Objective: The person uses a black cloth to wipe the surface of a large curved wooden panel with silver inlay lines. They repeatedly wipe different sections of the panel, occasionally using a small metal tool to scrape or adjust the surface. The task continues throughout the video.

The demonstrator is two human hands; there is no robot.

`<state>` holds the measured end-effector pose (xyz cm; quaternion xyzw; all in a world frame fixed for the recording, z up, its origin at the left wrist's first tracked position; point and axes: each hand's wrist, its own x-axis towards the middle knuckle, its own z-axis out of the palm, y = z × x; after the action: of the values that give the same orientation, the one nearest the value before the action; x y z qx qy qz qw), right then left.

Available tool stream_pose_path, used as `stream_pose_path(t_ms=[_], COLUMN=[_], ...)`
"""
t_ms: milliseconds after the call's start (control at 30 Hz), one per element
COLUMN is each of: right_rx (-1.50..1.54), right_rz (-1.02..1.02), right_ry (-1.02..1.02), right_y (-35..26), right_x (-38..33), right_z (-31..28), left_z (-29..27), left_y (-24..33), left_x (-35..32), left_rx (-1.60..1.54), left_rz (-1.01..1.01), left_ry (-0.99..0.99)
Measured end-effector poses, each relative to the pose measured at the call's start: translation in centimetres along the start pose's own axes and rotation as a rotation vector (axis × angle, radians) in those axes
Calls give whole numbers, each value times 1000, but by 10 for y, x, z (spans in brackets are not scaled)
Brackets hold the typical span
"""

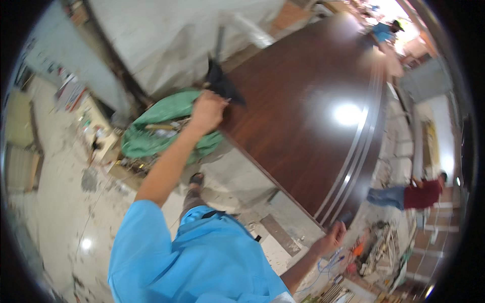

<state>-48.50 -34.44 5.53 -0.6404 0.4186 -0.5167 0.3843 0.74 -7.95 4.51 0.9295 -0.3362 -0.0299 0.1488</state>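
Note:
A large dark brown, glossy wooden panel (288, 111) with pale stripes along its right side lies before me. At its near left corner my left hand (208, 110) is closed on a black, flexible-looking piece (223, 83), perhaps cloth, that sticks up and drapes over the panel's edge. By the near right corner is my right hand (331, 239), its fingers curled. Something small, dark and blurred (346, 217) shows at those fingertips; its kind cannot be made out.
A green sack (144, 132) of scraps sits left of the panel, beside a littered board (98, 123). Scrap strips (381, 250) and a blue cord (328, 265) lie at the right. One person (386, 31) is at the far end; another in dark red (422, 194) is at the right.

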Motion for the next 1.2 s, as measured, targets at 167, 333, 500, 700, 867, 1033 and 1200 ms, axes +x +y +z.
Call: stream_pose_path(t_ms=[167, 333, 500, 700, 867, 1033, 1200], right_rx=[289, 325, 169, 252, 238, -70, 195], right_rz=[203, 158, 117, 350, 246, 224, 342], right_ry=[-317, -308, -91, 14, -107, 72, 253], right_y=[-27, -41, -15, 15, 5, 0, 15], right_x=[-11, -15, -37, -55, -54, -89, -107], right_z=[87, 101, 10, -30, -28, -75, -114], left_z=[-5, 79, 108, 81, 16, 47, 106], left_y=[48, 133, 23, 61, 111, 95, 141], left_x=[88, 28, -70, 28, 55, -66, -108], left_rx=[-429, -127, -439, -258, -66, 51, 48], left_rz=[55, 620, 215, 86, 38, 520, 690], left_ry=[450, 464, 585, 414, -84, 445, 203])
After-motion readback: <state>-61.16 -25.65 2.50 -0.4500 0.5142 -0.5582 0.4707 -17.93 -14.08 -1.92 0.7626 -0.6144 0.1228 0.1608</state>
